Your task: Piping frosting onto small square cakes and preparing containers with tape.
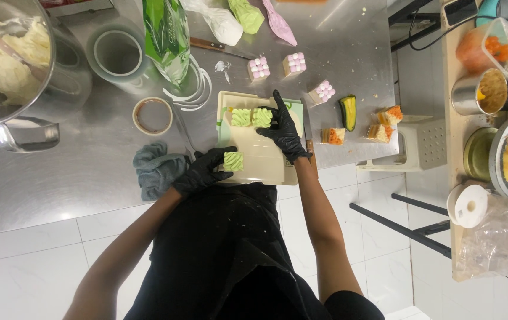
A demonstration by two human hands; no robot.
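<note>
Here a green-frosted cake piece (234, 160) is pinched by the left hand (202, 172) at the near left edge of the cream board (261, 160), its frosting ridges running across the board. Two matching pieces (251, 117) at the far edge are gripped by the right hand (283, 131).

Black gloves on left hand (202, 172) and right hand (282, 131), pale green frosted cakes (251, 117) on cream board (263, 163) mid-frame, pink-and-white cakes (294, 64) above, orange-topped cakes (333, 136) right, grey cloth (156, 169), steel table (76, 178), white floor tiles (29, 278) at bottom.
</note>
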